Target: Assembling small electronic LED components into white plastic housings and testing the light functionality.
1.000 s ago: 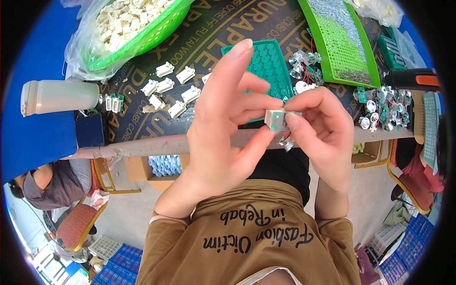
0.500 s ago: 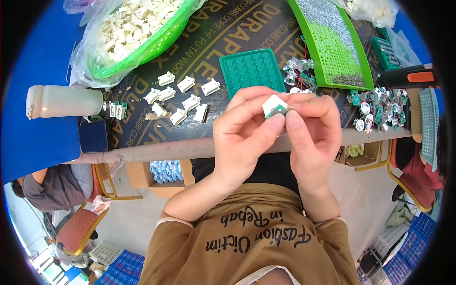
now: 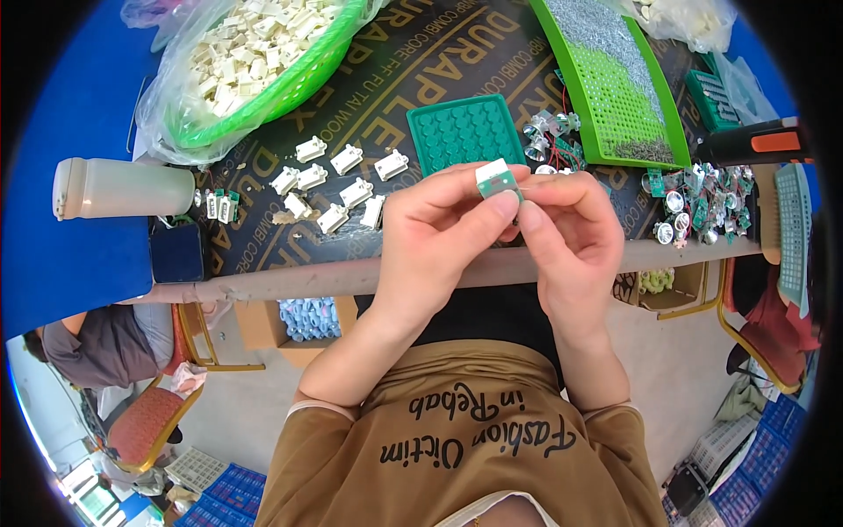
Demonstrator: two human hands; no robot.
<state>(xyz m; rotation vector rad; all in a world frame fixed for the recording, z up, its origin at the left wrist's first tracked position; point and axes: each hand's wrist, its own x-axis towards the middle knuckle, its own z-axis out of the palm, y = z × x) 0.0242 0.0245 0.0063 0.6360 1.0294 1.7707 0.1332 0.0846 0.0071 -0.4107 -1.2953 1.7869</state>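
Note:
A small white plastic housing with a green circuit board (image 3: pixel 497 180) on its near side is pinched between the thumb and fingers of my left hand (image 3: pixel 430 241), just above the table's front edge. My right hand (image 3: pixel 578 241) is closed close beside it, thumb against forefinger. Whatever lies between those fingertips is too small to make out. Left of my hands, several loose white plastic housings (image 3: pixel 356 192) lie on the dark table. Straight beyond my hands is a green tray with round hollows (image 3: pixel 465 132). Silvery reflectors with red wires (image 3: pixel 537 140) sit at its right.
A green basket (image 3: pixel 307 83) full of white housings stands far left. Nearer are a frosted bottle (image 3: pixel 127 188) and a few assembled pieces (image 3: pixel 221 206). At right are a green sieve tray (image 3: pixel 606 88) of small metal parts, a heap of reflectors and boards (image 3: pixel 702 202), and an orange-black tool (image 3: pixel 755 140).
My left hand has moved slightly left, and the housing has tipped so that more of its green board shows. My right fingertips have come a little away from the housing.

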